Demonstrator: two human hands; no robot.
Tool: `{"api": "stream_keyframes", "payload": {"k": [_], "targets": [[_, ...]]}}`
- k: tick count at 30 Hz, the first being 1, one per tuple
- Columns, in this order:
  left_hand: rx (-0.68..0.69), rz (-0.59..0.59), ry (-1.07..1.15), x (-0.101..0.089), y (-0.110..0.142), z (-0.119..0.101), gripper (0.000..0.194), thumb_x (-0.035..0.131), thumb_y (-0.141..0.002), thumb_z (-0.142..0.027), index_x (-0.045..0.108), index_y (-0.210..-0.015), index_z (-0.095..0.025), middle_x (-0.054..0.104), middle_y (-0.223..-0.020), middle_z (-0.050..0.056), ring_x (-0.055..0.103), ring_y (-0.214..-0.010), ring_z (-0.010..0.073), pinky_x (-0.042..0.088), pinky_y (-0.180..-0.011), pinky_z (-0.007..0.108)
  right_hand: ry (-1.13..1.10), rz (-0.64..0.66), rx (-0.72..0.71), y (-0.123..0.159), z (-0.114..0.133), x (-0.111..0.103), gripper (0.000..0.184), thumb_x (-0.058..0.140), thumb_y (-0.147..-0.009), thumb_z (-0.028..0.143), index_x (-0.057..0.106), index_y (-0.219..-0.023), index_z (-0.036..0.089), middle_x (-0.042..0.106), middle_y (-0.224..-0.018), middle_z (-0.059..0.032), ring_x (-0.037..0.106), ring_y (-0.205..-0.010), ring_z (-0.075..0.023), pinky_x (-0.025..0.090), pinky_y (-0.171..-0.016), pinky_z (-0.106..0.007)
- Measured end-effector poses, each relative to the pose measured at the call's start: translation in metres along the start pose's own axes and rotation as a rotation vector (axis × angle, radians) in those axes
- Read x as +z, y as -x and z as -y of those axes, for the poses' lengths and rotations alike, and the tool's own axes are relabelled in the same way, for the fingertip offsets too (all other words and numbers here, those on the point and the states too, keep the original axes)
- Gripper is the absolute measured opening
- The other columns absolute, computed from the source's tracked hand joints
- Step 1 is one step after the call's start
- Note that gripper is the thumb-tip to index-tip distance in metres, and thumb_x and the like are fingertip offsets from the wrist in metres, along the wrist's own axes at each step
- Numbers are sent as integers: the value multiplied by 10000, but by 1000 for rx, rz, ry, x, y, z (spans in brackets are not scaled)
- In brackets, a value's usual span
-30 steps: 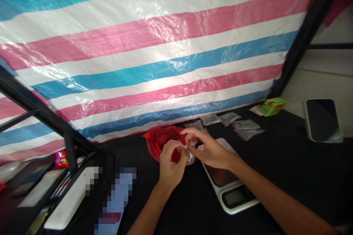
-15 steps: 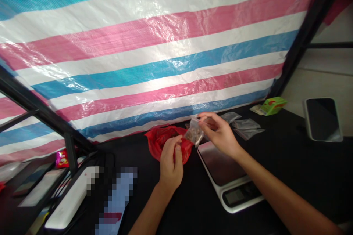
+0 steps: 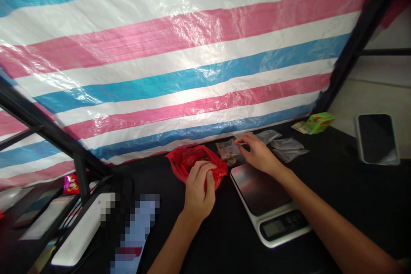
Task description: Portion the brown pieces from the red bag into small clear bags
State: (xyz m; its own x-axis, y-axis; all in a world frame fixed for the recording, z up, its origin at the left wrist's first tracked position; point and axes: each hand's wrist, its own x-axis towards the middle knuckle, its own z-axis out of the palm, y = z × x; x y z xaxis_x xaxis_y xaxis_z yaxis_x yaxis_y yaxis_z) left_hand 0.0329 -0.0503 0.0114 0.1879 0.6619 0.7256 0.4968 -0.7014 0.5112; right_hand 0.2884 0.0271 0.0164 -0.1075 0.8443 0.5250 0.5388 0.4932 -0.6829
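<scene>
And there it goes: the filled bag (image 3: 228, 153), up in the air half a second ago, is now down on the bench (image 3: 224, 239), just behind the scale (image 3: 263, 195) and just right of the red bag (image 3: 182, 166). Your right hand (image 3: 258, 154) has gone out with it, fingertips at its right edge. Is that grip still pinching the plastic or letting go? I can't tell from here. Your left hand (image 3: 199, 190) hangs back at the red bag's near rim, fingers curled, thumb close to them; whether that grip has the rim, I can't tell either. A second ago both hands were together at the filled bag's mouth; now they're apart. Brown bits show inside it, so filling looks finished, by my reading, and you're at the setting-down.
</scene>
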Motion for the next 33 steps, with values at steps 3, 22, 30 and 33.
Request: {"api": "stream_keyframes", "payload": {"k": [3, 22, 30, 33], "targets": [[-2, 45, -29, -2, -2, -2, 237, 444, -1042, -144, 660, -1108, -215, 677, -1082, 87, 658, -1043, 224, 517, -933, 364, 82, 197, -134, 2, 11, -6, 183, 624, -965, 267, 782, -1056, 247, 749, -1107, -77, 673, -1095, -267, 505, -1030, -440], [-31, 322, -126, 12, 5, 17, 336, 541, -1038, -211, 583, -1371, -222, 725, -1302, 104, 692, -1237, 260, 583, -1066, 463, 738, 219, 116, 3, -55, -51, 329, 516, -977, 277, 821, -1090, 227, 705, -1380, -125, 529, -1368, -417, 431, -1106, -606], [-37, 173, -178, 7, 4, 2, 522, 520, -1061, -275, 425, -1574, -249, 522, -1474, 166, 535, -1395, 284, 485, -1165, 488, 822, 253, 211, 4, -65, -59, 395, 471, -998, 323, 816, -1146, 201, 732, -1325, -146, 611, -1265, -380, 494, -1045, -541], [-52, 78, -184, 4, 2, 2, 431, 486, -1064, -240, 520, -1494, -245, 530, -1411, 161, 567, -1310, 277, 499, -1124, 478, 838, 258, 245, 6, -66, -58, 369, 491, -983, 319, 840, -1033, 209, 715, -1358, -146, 606, -1265, -396, 513, -1012, -550]]}}
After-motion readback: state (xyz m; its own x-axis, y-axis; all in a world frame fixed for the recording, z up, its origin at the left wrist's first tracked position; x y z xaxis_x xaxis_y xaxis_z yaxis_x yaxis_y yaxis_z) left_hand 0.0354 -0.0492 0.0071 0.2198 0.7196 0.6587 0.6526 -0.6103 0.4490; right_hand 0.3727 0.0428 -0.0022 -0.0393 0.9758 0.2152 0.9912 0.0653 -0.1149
